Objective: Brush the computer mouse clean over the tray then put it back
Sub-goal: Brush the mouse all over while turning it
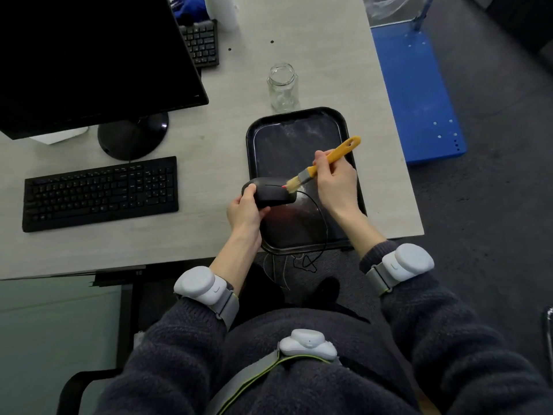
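A black wired computer mouse (270, 193) is held above the left side of the black tray (299, 115), gripped at its rear end by my left hand (244, 209). Its cable runs across the tray and hangs off the table's front edge. My right hand (336, 182) grips the yellow handle of a small brush (326, 163). The pale bristles touch the mouse's front end near its red scroll wheel. The tray's dark floor shows pale dusty smears.
An empty glass jar (282, 86) stands just behind the tray. A black keyboard (100, 193) lies to the left, with a monitor (89, 61) on its round stand behind it. A second keyboard (203, 43) lies further back. A blue bench (416, 94) stands beyond the table's right edge.
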`<state>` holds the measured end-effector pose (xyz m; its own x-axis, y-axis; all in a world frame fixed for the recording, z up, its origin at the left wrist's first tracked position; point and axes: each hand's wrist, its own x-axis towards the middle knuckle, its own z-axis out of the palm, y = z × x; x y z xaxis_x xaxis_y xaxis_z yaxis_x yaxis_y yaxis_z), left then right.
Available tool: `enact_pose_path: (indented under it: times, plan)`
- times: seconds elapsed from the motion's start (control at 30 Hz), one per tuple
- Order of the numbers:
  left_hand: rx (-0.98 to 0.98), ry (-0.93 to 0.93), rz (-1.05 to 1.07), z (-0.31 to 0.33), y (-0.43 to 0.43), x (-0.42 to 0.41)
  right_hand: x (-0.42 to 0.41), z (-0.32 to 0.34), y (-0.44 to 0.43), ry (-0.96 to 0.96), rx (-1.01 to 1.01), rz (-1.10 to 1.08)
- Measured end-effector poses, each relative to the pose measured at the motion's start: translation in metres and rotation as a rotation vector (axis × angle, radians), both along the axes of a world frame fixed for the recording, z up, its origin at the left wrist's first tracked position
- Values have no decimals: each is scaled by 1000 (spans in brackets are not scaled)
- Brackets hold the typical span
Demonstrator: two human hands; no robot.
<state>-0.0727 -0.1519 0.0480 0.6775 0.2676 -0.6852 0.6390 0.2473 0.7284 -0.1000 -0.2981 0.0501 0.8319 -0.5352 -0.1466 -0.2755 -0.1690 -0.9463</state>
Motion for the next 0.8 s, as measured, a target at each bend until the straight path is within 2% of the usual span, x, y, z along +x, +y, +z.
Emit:
enact_pose_path:
  times: [0.07, 0.17, 0.33, 0.5, 0.67, 0.8]
  plan:
    - [6, 5, 27, -1, 2, 0, -2, 0, -5, -6, -28, -46]
    - [-7, 23, 41, 0, 1, -1, -3, 2, -4, -69, 44, -33]
    - [3, 35, 44, 2, 2, -1, -2, -1, -3, -15, -32, 3]
    - [20, 29, 48, 4, 2, -1, -3, 0, -3, -19, -17, 50]
    - [50, 35, 72, 4, 6, 1, -5, -2, -7, -1, -70, -78]
    - [34, 20, 98, 7, 4, 4, -4, 1, -3, 6, -69, -54]
